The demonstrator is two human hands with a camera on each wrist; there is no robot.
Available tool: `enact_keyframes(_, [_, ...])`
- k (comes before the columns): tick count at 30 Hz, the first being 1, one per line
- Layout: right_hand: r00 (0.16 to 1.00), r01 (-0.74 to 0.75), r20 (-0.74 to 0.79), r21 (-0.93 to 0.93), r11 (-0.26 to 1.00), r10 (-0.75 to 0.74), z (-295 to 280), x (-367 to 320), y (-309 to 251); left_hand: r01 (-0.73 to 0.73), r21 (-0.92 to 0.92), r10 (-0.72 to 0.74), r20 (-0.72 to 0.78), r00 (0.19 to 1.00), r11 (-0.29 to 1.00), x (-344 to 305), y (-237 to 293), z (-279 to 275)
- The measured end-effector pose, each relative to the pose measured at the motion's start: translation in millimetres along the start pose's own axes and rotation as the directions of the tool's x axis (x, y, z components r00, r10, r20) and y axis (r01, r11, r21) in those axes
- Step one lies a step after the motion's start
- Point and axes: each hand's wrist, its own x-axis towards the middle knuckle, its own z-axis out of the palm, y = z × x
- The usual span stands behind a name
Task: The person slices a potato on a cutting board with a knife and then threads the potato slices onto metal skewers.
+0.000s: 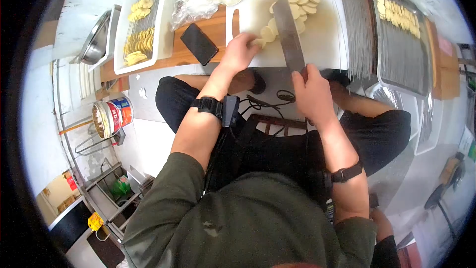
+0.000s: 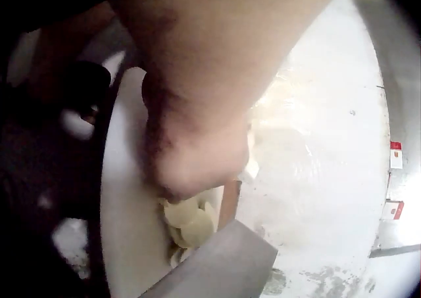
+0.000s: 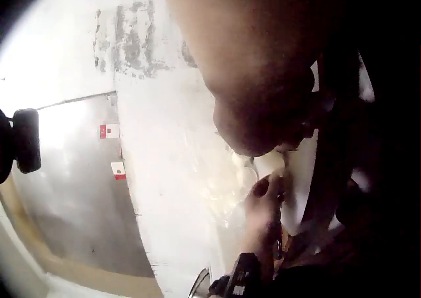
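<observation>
My right hand [image 1: 315,95] grips the handle of a long, broad-bladed knife [image 1: 289,34], its blade pointing away over the white cutting board [image 1: 327,44]. Pale round potato slices [image 1: 296,6] lie in an overlapping pile on both sides of the blade. At the near left end of the pile, my left hand [image 1: 241,52] pinches a pale slice [image 1: 259,43] between thumb and fingers. In the left wrist view, the knife's tip end [image 2: 230,262] overlaps several slices [image 2: 191,224] just beyond the left hand [image 2: 197,157]. The right hand [image 3: 263,124] is dark in its wrist view.
A black phone [image 1: 199,43] lies left of the board, near a white tray [image 1: 119,59] of skewered slices. Behind it is a clear plastic bag [image 1: 191,12] with pale pieces. To the right are thin skewers [image 1: 356,30] and a metal tray [image 1: 401,77] with more skewered slices.
</observation>
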Motion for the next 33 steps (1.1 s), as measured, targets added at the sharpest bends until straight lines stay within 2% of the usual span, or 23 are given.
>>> enact_keyframes(1, [1.0, 0.003, -0.008, 0.003, 1.0, -0.003, -2.3, -2.6, 1.2, 0.034, 0.055, -0.038, 0.073, 0.997, 0.998, 1.5, 3.6, -3.0])
enact_keyframes(2, [0.999, -0.008, -0.041, 0.05, 0.999, 0.01, -4.0, -4.6, 2.7, 0.024, 0.058, -0.029, 0.07, 0.997, 0.998, 3.8, 4.6, -3.8])
enact_keyframes(3, [0.997, -0.016, -0.072, 0.098, 0.995, 0.023, -5.0, -7.0, 4.8, 0.219, -0.2, -0.199, 0.117, 0.973, 0.955, 5.8, 2.1, -2.5])
enact_keyframes(4, [0.997, -0.011, -0.079, 0.104, 0.995, 0.019, -4.1, -9.7, 9.6, 0.4, -0.43, -0.343, 0.207, 0.916, 0.809, 6.2, -0.9, -1.2])
enact_keyframes(5, [0.994, 0.009, -0.11, 0.135, 0.991, 0.006, -1.6, -12.5, 16.4, 0.409, -0.654, -0.341, 0.237, 0.91, 0.637, 4.2, -4.2, -0.2])
enact_keyframes(6, [0.99, 0.033, -0.141, 0.167, 0.985, -0.009, 0.1, -14.4, 21.1, 0.401, -0.651, -0.338, 0.228, 0.913, 0.645, -0.2, 1.9, -4.4])
enact_keyframes(8, [0.992, 0.01, -0.128, 0.171, 0.985, 0.012, 0.3, -19.7, 25.1, 0.334, -0.927, -0.308, 0.271, 0.912, 0.171, -7.9, 14.2, -13.9])
enact_keyframes(9, [0.993, -0.03, -0.106, 0.167, 0.986, 0.048, 0.4, -23.3, 25.6, 0.323, -0.939, -0.277, 0.282, 0.919, 0.117, -9.8, 20.1, -19.5])
enact_keyframes(10, [0.994, -0.02, -0.102, 0.171, 0.985, 0.038, -0.4, -25.8, 24.1, 0.315, -0.941, -0.28, 0.271, 0.921, 0.124, -12.1, 20.9, -22.3])
enact_keyframes(12, [0.993, -0.023, -0.108, 0.139, 0.99, 0.039, -3.4, -28.6, 19.8, 0.261, -0.965, -0.221, 0.26, 0.94, -0.028, -12.0, 25.2, -28.0])
enact_keyframes(13, [0.994, -0.017, -0.109, 0.141, 0.99, 0.032, -4.0, -29.5, 19.3, 0.235, -0.971, -0.205, 0.239, 0.949, -0.043, -13.3, 28.7, -30.2])
enact_keyframes(14, [0.993, 0.007, -0.117, 0.134, 0.991, 0.009, -4.5, -28.5, 18.6, 0.229, -0.973, -0.203, 0.232, 0.951, -0.04, -15.5, 32.1, -32.0])
enact_keyframes(16, [0.991, 0.04, -0.129, 0.126, 0.991, -0.024, -7.2, -26.1, 12.7, 0.203, -0.976, -0.265, 0.176, 0.948, 0.078, -17.9, 37.4, -36.7])
enact_keyframes(17, [0.99, 0.072, -0.129, 0.124, 0.99, -0.056, -8.1, -26.9, 8.9, 0.198, -0.977, -0.263, 0.171, 0.949, 0.079, -19.2, 35.9, -35.7])
enact_keyframes(19, [0.988, 0.104, -0.127, 0.118, 0.988, -0.089, -7.4, -28.0, 3.1, 0.281, -0.919, -0.466, 0.128, 0.875, 0.276, -19.5, 19.1, -23.5])
enact_keyframes(20, [0.992, 0.097, -0.084, 0.036, 0.995, -0.094, -5.5, -28.6, 0.3, 0.28, -0.921, -0.467, 0.128, 0.875, 0.272, -19.2, 10.0, -15.9])
enact_keyframes(21, [0.995, 0.092, -0.039, -0.045, 0.995, -0.094, -3.1, -28.8, -2.2, 0.302, -0.903, -0.537, 0.1, 0.838, 0.304, -20.0, 6.5, -10.5])
enact_keyframes(22, [0.995, 0.09, -0.033, -0.049, 0.995, -0.092, 2.1, -29.1, -1.6, 0.33, -0.883, -0.605, 0.069, 0.793, 0.333, -23.0, 2.5, -5.2])
enact_keyframes(23, [0.997, 0.072, 0.021, -0.125, 0.99, -0.07, 10.3, -27.9, 1.9, 0.368, -0.83, -0.651, 0.008, 0.759, 0.419, -24.5, -0.8, 1.1])
enact_keyframes(24, [0.997, 0.06, 0.068, -0.2, 0.978, -0.047, 16.9, -25.9, 4.2, 0.368, -0.832, -0.651, 0.011, 0.759, 0.415, -25.0, 3.2, 2.9])
enact_keyframes(26, [0.993, 0.07, 0.114, -0.262, 0.963, -0.041, 25.1, -24.8, 9.4, 0.413, -0.755, -0.673, -0.051, 0.738, 0.509, -27.9, 9.7, 7.1])
enact_keyframes(28, [0.983, 0.071, 0.186, -0.32, 0.945, -0.011, 28.2, -26.8, 4.9, 0.386, -0.782, -0.671, -0.055, 0.739, 0.49, -24.3, 7.6, 10.2])
enact_keyframes(33, [0.98, 0.104, 0.197, -0.355, 0.929, -0.035, 38.7, -26.4, 5.5, 0.439, -0.698, -0.656, -0.059, 0.752, 0.566, -17.6, 8.8, 11.4])
